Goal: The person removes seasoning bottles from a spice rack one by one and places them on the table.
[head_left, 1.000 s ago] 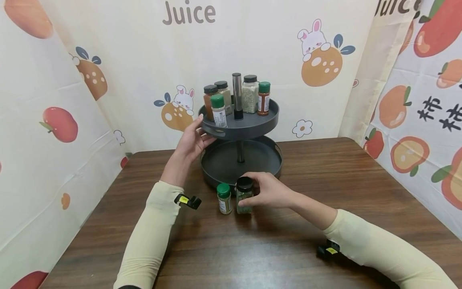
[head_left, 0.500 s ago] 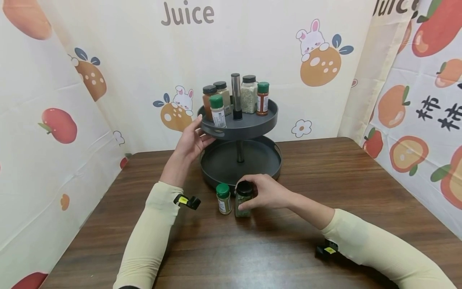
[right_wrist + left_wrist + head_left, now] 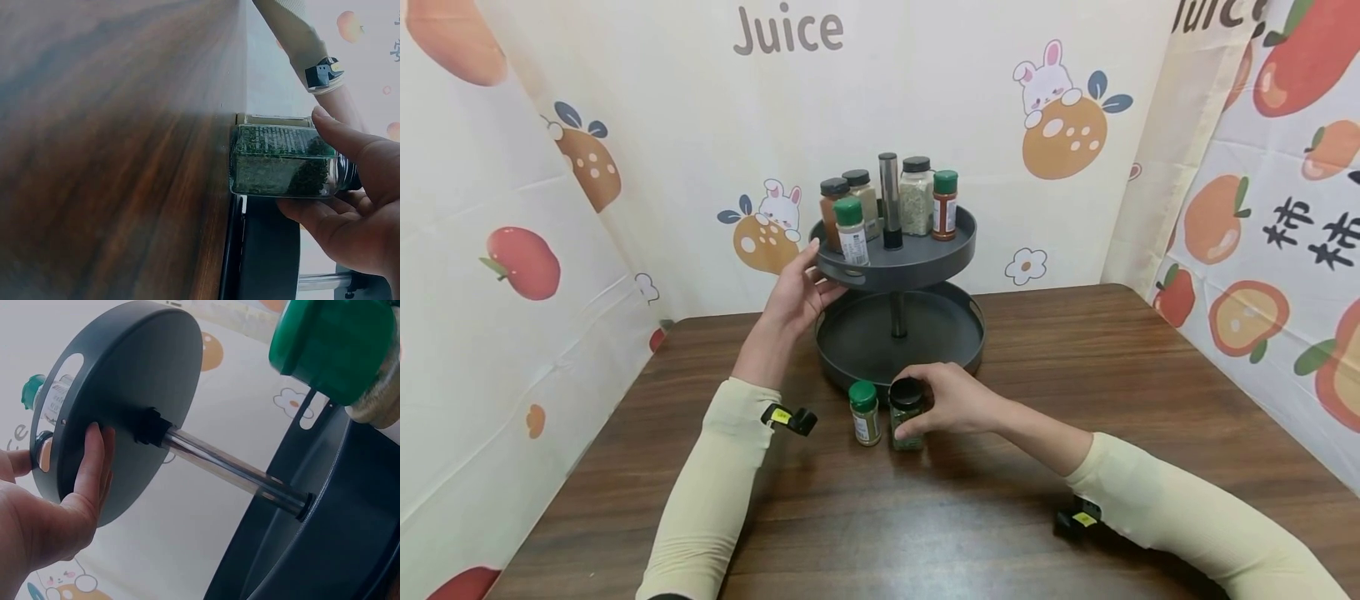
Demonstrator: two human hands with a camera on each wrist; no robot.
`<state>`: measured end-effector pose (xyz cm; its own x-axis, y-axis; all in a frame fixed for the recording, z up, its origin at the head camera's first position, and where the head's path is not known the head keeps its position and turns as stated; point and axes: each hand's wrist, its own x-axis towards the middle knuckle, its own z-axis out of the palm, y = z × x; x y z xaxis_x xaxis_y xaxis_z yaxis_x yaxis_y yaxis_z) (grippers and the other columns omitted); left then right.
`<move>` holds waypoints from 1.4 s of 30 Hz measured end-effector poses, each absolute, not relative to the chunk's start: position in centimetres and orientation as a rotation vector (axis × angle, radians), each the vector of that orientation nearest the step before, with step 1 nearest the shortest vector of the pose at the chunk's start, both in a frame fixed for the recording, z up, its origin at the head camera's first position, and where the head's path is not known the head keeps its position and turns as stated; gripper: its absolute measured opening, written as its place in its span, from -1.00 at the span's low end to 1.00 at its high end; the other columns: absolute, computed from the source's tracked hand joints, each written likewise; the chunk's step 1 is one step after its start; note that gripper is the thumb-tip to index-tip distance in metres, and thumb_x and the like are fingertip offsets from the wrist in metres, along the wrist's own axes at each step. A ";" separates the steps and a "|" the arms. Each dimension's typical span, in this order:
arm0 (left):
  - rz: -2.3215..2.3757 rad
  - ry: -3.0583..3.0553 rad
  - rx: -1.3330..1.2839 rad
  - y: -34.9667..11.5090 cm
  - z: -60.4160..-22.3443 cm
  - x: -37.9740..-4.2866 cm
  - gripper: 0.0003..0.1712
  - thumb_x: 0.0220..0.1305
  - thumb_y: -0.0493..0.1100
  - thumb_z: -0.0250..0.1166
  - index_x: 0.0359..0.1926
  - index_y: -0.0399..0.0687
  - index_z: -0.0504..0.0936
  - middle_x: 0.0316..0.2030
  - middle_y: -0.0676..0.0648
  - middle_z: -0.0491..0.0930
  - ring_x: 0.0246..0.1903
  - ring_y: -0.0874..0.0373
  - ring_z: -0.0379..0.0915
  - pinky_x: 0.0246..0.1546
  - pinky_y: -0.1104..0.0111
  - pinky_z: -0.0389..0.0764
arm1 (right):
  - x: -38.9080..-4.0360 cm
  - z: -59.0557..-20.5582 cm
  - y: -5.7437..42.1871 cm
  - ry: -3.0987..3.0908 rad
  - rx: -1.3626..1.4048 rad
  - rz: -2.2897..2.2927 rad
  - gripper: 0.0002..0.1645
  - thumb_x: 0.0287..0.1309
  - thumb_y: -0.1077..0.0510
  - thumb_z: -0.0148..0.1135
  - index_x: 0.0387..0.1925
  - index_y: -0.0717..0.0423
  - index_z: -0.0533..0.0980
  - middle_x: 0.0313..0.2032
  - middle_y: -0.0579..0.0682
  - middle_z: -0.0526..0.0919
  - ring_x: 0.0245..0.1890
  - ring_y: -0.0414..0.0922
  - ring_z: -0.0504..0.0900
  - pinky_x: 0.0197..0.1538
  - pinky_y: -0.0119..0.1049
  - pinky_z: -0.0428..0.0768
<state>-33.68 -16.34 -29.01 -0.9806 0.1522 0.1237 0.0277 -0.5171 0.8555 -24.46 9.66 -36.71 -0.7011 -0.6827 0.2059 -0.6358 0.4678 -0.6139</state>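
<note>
My left hand [image 3: 796,298] grips the rim of the upper tray [image 3: 917,271] of a dark grey two-tier spice rack. In the left wrist view its fingers [image 3: 94,459] lie against the tray's underside and the thumb is at the rim. With the right hand [image 3: 958,400] I hold a clear spice jar [image 3: 907,433] with a black lid, in front of the lower tray [image 3: 865,350]. Green dried flakes fill part of this jar [image 3: 281,162], which is upright with its base at the tabletop. Just left of it stands a smaller green-capped spice jar [image 3: 865,421].
Several jars stand on the upper tray, among them a green-capped white-labelled one [image 3: 853,237], a black-lidded pale green one [image 3: 916,200] and a red one [image 3: 945,212]. A metal post [image 3: 890,196] rises between them. Printed curtains [image 3: 925,83] surround the wooden table [image 3: 1075,358].
My right hand and the black-lidded jar have come slightly down and nearer to me, then stayed almost still. The left hand keeps its place on the upper tray.
</note>
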 end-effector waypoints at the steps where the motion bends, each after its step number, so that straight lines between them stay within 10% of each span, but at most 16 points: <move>1: 2.662 1.505 0.282 -16.4 -29.0 -33.7 -0.20 0.39 0.11 0.19 0.49 -0.07 0.12 0.03 -0.21 0.48 -0.19 0.00 0.69 -0.15 0.24 0.75 | -24.5 -36.7 9.7 2.624 -1.186 -1.062 -0.33 -0.22 -0.17 0.60 -0.01 -0.12 0.57 -0.20 -0.25 0.65 -0.32 -0.27 0.54 -0.22 -0.29 0.62; 15: 2.654 1.522 0.299 -16.4 -28.9 -33.7 -0.22 0.40 0.11 0.18 0.47 -0.11 0.15 0.00 -0.21 0.49 -0.17 -0.01 0.68 -0.15 0.23 0.76 | -24.6 -35.2 10.3 2.528 -1.139 -1.197 -0.34 -0.10 -0.22 0.52 0.05 -0.07 0.59 -0.01 -0.26 0.67 -0.05 -0.38 0.60 0.03 -0.19 0.68; 35: 2.661 1.523 0.284 -16.8 -28.7 -33.4 -0.22 0.40 0.12 0.17 0.48 -0.08 0.14 0.01 -0.21 0.49 -0.20 0.02 0.69 -0.15 0.25 0.76 | -22.8 -27.9 12.0 2.444 -1.129 -1.422 -0.44 0.09 0.22 0.44 0.13 0.28 0.51 0.05 0.11 0.65 0.07 -0.10 0.60 0.22 0.02 0.57; 42: 2.655 1.522 0.271 -16.6 -29.0 -33.7 -0.22 0.39 0.12 0.19 0.46 -0.12 0.16 -0.02 -0.20 0.50 -0.18 0.00 0.68 -0.17 0.24 0.76 | -23.8 -28.6 12.8 2.472 -1.135 -1.466 -0.40 0.11 0.03 0.44 0.18 0.07 0.52 0.08 -0.08 0.65 0.11 -0.11 0.57 0.21 -0.04 0.59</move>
<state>-33.73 -16.62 -29.01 -0.9821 0.1468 0.1179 0.0275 -0.5074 0.8613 -23.84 12.77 -28.64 -0.7290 -0.6119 0.3068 -0.5626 0.2803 -0.7778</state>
